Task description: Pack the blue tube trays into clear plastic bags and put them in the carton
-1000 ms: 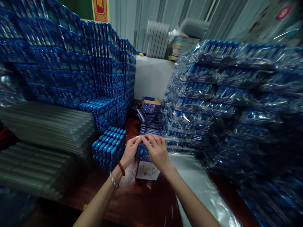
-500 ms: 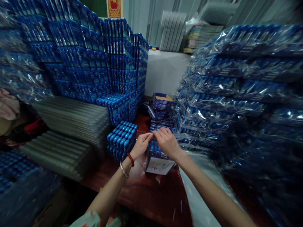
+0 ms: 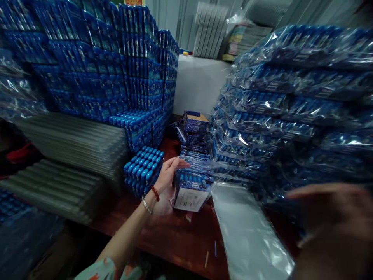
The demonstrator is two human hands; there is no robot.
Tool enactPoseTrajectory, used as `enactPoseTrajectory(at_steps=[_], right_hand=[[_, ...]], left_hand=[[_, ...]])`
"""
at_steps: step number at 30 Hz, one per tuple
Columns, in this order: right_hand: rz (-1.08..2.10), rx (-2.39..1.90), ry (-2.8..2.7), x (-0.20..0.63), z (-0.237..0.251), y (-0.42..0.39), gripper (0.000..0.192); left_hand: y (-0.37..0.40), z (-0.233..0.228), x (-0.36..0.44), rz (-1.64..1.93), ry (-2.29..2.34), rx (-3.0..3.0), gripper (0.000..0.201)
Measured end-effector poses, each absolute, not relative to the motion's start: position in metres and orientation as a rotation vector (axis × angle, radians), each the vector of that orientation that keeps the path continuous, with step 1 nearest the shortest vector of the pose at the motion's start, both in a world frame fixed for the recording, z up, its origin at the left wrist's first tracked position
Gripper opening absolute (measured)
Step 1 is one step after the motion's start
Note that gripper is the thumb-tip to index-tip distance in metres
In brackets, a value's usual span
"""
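Observation:
A dark blue printed box (image 3: 192, 194) with a white label on its near face stands on the red-brown table, clear plastic about it. Blue rounded tops show in its upper part. My left hand (image 3: 170, 172) lies at the box's upper left edge, fingers stretched out toward the right. Far to the right, my right hand (image 3: 335, 214) is smeared by motion and apart from the box; its fingers cannot be made out. Between them lies a stack of clear flat plastic bags (image 3: 247, 229). A block of blue-capped pieces (image 3: 143, 169) stands left of my left hand.
Tall stacks of blue packs (image 3: 96, 74) rise at the left, and plastic-wrapped packs (image 3: 268, 105) at the right. Ribbed clear trays (image 3: 67, 136) are piled at the left. An open blue box (image 3: 196, 120) sits behind. Small scraps lie on the table (image 3: 175, 237).
My right hand has left the box top and swung far to the right. My left hand remains at the box, its fingers now straighter. The view has shifted slightly.

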State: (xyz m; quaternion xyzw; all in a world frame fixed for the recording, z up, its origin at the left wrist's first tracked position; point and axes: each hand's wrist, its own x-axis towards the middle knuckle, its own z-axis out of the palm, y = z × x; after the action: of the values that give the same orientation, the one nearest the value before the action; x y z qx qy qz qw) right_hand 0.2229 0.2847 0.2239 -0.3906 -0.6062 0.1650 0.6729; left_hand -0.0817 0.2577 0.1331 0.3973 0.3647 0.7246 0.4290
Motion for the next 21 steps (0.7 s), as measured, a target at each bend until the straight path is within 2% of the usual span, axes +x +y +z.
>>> enactPoseTrajectory(at_steps=[2,5,8,11,16,19,21], right_hand=[[0.456,-0.836,-1.977,0.189,0.175,0.249,0.018],[-0.005,-0.698,-2.479,0.128,0.106,0.242,0.049],[-0.254,-0.855,-2.526,0.089,0.065,0.267,0.068],[-0.254,-0.949,-2.434,0.074,0.051,0.285,0.059],[-0.023,-0.796,-2.288,0.078,0.048,0.285,0.048],[0.349,-0.703,-2.051,0.093,0.044,0.283,0.044],[0.630,-0.741,-1.699,0.103,0.044,0.284,0.040]], left_hand=[[0.261,0.132,-0.080,1.799,0.925,1.001,0.040],[0.262,0.131,-0.079,1.794,0.938,1.020,0.040],[0.253,0.130,-0.077,1.752,1.028,1.154,0.040],[0.232,0.120,-0.068,1.604,1.188,1.441,0.040],[0.196,0.069,-0.049,1.452,1.210,1.844,0.035],[0.187,0.041,-0.046,1.440,1.107,2.146,0.032],[0.187,0.030,-0.049,1.395,1.069,2.263,0.030]])
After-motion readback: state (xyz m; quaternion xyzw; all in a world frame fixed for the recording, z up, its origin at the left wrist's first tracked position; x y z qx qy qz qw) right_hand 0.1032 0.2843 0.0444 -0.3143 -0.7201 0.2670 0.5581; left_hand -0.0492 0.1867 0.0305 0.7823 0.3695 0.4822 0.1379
